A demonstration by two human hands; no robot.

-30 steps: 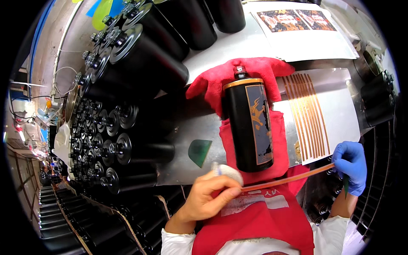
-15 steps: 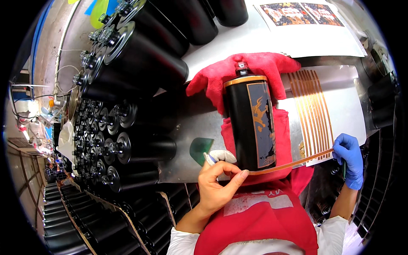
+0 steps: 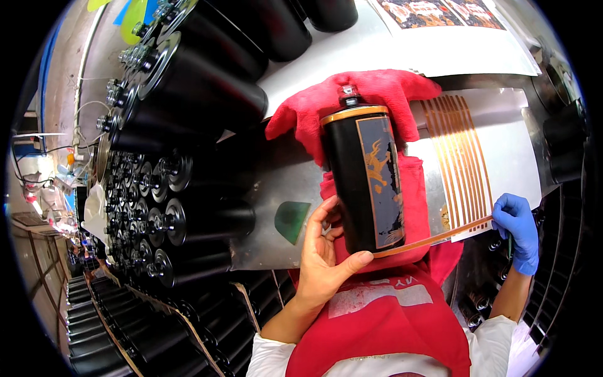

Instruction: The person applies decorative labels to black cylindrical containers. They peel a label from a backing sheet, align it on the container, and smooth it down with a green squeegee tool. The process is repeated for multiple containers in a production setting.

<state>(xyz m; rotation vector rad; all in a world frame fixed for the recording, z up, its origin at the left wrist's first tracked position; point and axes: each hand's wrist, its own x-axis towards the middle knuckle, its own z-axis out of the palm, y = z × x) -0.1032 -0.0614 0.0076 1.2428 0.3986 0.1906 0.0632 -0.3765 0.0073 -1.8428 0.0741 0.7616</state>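
Note:
A black bottle [image 3: 352, 182] lies on a red cloth [image 3: 411, 188], its neck pointing away from me. It has a gold band at the shoulder and a grey panel with a gold figure. My left hand [image 3: 323, 251] is bare; its fingers curl against the bottle's left side, and its thumb presses one end of a thin gold-brown strip [image 3: 433, 240] at the base. The strip stretches taut to the right. My right hand [image 3: 516, 232], in a blue glove, pinches the other end. A thin green tool [image 3: 509, 246] shows at that palm.
Several matching strips [image 3: 461, 163] lie on a white sheet [image 3: 512, 151] at the right. A green scraper-like piece [image 3: 291, 221] rests on the metal table [image 3: 257, 245]. Black bottles [image 3: 207, 81] crowd the left, with more on racks below. Printed sheets [image 3: 421, 12] lie at the back.
My left fingers have uncurled from their pinch and moved up against the bottle's side, while the thumb stays by the base. The right hand still holds the strip's far end.

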